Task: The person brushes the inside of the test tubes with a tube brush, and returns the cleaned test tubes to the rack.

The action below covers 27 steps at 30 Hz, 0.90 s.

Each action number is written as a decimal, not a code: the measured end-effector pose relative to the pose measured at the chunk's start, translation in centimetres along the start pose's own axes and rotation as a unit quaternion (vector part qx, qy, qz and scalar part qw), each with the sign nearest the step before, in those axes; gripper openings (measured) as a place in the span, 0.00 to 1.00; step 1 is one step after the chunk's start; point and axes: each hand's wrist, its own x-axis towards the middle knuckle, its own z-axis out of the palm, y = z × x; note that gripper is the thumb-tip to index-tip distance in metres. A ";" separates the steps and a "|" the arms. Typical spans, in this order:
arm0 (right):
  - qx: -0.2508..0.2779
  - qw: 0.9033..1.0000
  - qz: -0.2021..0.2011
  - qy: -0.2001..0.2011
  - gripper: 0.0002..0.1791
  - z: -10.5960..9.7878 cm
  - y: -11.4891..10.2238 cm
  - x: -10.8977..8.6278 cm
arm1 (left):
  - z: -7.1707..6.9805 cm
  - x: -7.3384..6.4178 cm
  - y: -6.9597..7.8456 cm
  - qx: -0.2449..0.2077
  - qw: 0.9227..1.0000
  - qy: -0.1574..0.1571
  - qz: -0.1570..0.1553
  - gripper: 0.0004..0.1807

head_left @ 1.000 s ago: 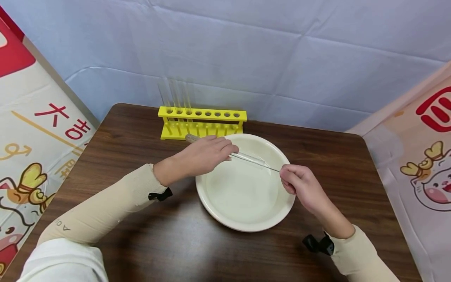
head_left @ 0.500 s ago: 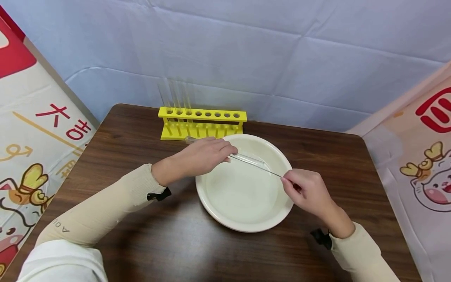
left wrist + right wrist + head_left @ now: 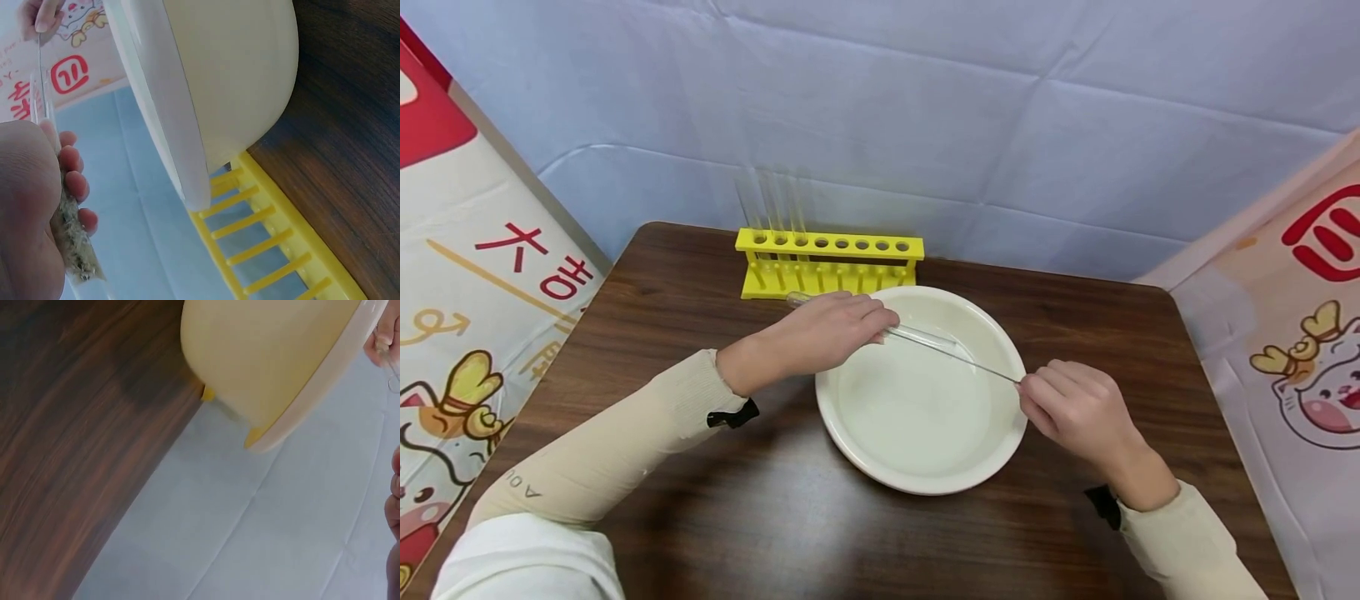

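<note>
My left hand (image 3: 831, 333) grips a clear glass test tube (image 3: 934, 338), held slanting over the left and back of a white basin (image 3: 925, 483). Inside the tube's closed end, pale bristles of a test tube brush (image 3: 75, 247) show in the left wrist view. The brush's thin wire handle (image 3: 973, 364) comes out of the tube's mouth toward the right. At the basin's right rim, my right hand (image 3: 1078, 408) pinches the end of that wire, fingers curled. In the right wrist view only part of this hand shows at the right edge.
A yellow test tube rack (image 3: 832, 250) stands behind the basin, with 3 clear test tubes (image 3: 775, 204) upright at its left end. Everything stands on a dark wooden table (image 3: 775, 517). A pale blue cloth (image 3: 880, 108) hangs behind, with printed panels on both sides.
My right hand has moved right and slightly toward me, with more wire now showing outside the tube. The left hand and tube have shifted slightly left.
</note>
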 end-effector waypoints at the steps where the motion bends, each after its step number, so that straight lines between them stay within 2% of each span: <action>1: -0.004 1.000 -0.004 0.006 0.18 -0.1 0.0 0.1 | 0.0 0.0 0.0 0.002 1.000 0.001 0.002 0.16; 15: -0.048 0.996 -0.062 0.048 0.20 -0.6 0.6 -0.2 | 0.0 -0.4 -0.1 0.022 1.000 0.001 0.001 0.16; 22: -0.063 0.993 -0.075 0.066 0.20 -0.9 1.0 -0.6 | -0.2 -0.7 -0.2 0.020 1.000 0.004 -0.002 0.16; 27: -0.062 0.993 -0.079 0.065 0.20 -1.2 1.2 -1.0 | -0.1 -0.8 -0.4 0.014 1.000 -0.004 -0.011 0.17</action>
